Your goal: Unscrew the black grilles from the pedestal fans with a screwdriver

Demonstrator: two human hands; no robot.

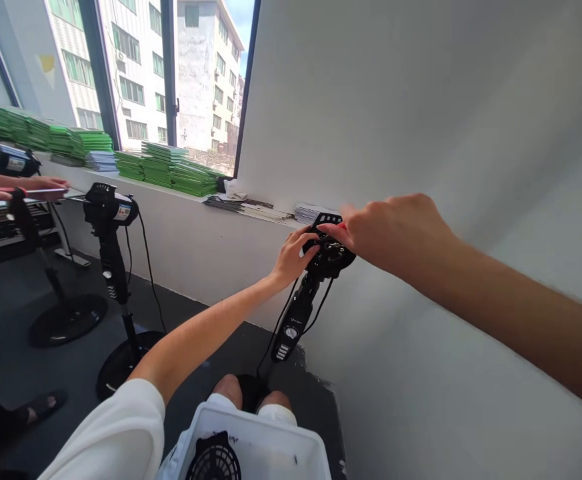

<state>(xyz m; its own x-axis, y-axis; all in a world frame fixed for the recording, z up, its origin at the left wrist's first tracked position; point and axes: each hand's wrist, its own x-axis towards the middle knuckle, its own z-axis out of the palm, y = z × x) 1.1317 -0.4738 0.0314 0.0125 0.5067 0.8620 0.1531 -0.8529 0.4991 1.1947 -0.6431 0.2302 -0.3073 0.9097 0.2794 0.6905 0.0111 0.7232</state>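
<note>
A black pedestal fan (295,320) without blades or grille stands before me, its motor head (331,251) exposed. My left hand (293,257) grips the left side of that motor head, thumb and fingers curved around its edge. Above and to the right, my right hand (395,223) is closed on a red-handled tool (341,225); mostly hidden by the fingers, its kind cannot be made out. On my lap rests a white plastic tray (258,421), holding a round black vented cover (215,460) and small dark pieces.
To the left stand another fan (113,253) and one more beyond it, where a co-worker's hands (15,190) hold a red-handled tool. Stacks of green boards (171,170) and flat strips line the window ledge. A grey wall (471,133) rises close on the right.
</note>
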